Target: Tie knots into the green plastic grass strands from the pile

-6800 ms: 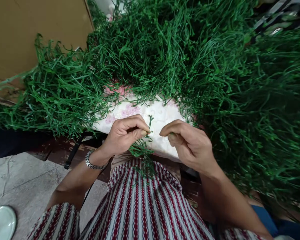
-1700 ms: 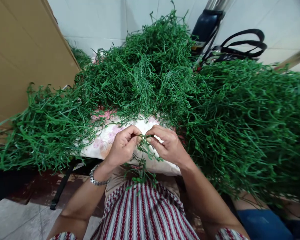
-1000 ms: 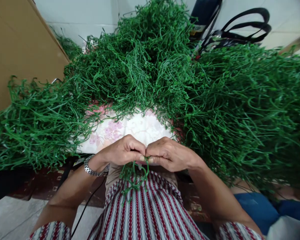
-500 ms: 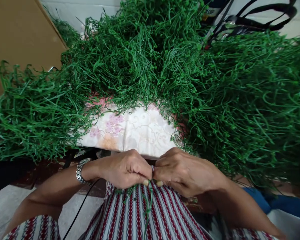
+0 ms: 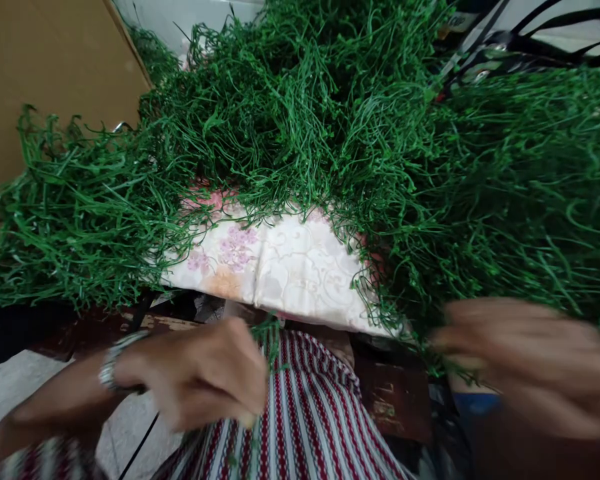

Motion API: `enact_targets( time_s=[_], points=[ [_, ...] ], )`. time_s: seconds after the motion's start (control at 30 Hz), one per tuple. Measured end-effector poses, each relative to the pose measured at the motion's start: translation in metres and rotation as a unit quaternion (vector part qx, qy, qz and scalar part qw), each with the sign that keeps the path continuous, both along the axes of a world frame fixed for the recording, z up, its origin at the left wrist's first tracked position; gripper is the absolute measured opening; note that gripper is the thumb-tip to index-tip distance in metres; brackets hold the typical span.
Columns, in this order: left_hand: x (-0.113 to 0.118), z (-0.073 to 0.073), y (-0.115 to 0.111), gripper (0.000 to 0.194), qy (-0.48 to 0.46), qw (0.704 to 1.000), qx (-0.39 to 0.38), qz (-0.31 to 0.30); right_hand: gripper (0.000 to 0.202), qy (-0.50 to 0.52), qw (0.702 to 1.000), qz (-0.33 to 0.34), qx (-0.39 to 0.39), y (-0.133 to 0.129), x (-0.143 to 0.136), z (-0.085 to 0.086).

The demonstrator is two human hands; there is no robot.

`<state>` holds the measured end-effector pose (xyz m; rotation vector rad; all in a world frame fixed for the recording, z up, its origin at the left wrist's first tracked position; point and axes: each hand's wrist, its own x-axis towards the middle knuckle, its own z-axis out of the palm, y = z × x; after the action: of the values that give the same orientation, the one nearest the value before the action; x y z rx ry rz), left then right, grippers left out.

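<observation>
Green stems [image 5: 300,127], thin and tangled, one large heap: banked along the far edge of the floral cloth [image 5: 305,267] and spilling past it on both sides. Smaller lot, a few loose strands [image 5: 273,340]: just off the cloth's near edge, beside the left hand, against the striped garment [image 5: 315,420].

Left hand [image 5: 215,377], watch [image 5: 113,363] at the wrist: below the cloth's near edge, fingers looking curled inward. Grip: strands show just beside it, but from where I stand blur hides whether any are pinched. Right hand [image 5: 530,367]: off the cloth's right side, at the near fringe of the heap. Grip: badly blurred; I cannot tell whether it is wide, narrow or holding stems.

Surroundings: cardboard panel [image 5: 55,73], beyond the cloth to the left, heap touching or very near its foot; black straps [image 5: 570,33], beyond the cloth to the right, behind the heap; worn brown wood [image 5: 395,400], below the cloth's near right corner.

Hazards, by my judgement: strands beside the left hand could slide off the lap if held slackly; a hasty right hand could snag the interlocked fringe and drag clumps off the cloth; pulling too hard could snap thin stems.
</observation>
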<state>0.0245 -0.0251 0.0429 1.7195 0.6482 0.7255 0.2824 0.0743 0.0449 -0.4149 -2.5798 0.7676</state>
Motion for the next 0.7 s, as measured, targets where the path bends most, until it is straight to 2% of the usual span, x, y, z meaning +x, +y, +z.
enact_targets(
  time_s=[0.07, 0.13, 0.17, 0.23, 0.33, 0.47, 0.57, 0.7],
  points=[
    [-0.007, -0.002, 0.004, 0.023, 0.002, 0.98, -0.05, 0.193, 0.024, 0.016, 0.999, -0.024, -0.016, 0.007, -0.004, -0.003],
    [-0.007, -0.009, 0.015, 0.018, 0.009, 0.943, -0.105, 0.315, 0.02, 0.033, 0.998, -0.041, -0.033, 0.015, -0.014, -0.007],
    [-0.005, -0.014, 0.022, 0.018, -0.01, 0.931, -0.125, 0.342, 0.018, 0.042, 0.997, -0.047, -0.04, 0.018, -0.02, -0.009],
    [0.0, -0.025, 0.033, 0.019, -0.052, 0.913, -0.161, 0.371, 0.014, 0.061, 0.995, -0.053, -0.05, 0.022, -0.033, -0.015],
    [0.008, -0.039, 0.043, 0.019, -0.102, 0.906, -0.185, 0.368, 0.016, 0.082, 0.991, -0.063, -0.082, 0.021, -0.053, -0.029],
    [0.017, -0.049, 0.044, 0.013, -0.146, 0.901, -0.169, 0.372, 0.023, 0.099, 0.974, -0.058, -0.195, 0.011, -0.075, -0.051],
    [0.024, -0.05, 0.042, 0.009, -0.112, 0.89, -0.131, 0.422, 0.031, 0.104, 0.95, -0.038, -0.293, 0.005, -0.083, -0.061],
    [0.032, -0.05, 0.042, 0.01, -0.009, 0.882, -0.038, 0.47, 0.034, 0.118, 0.914, -0.033, -0.387, 0.002, -0.087, -0.062]
  ],
)
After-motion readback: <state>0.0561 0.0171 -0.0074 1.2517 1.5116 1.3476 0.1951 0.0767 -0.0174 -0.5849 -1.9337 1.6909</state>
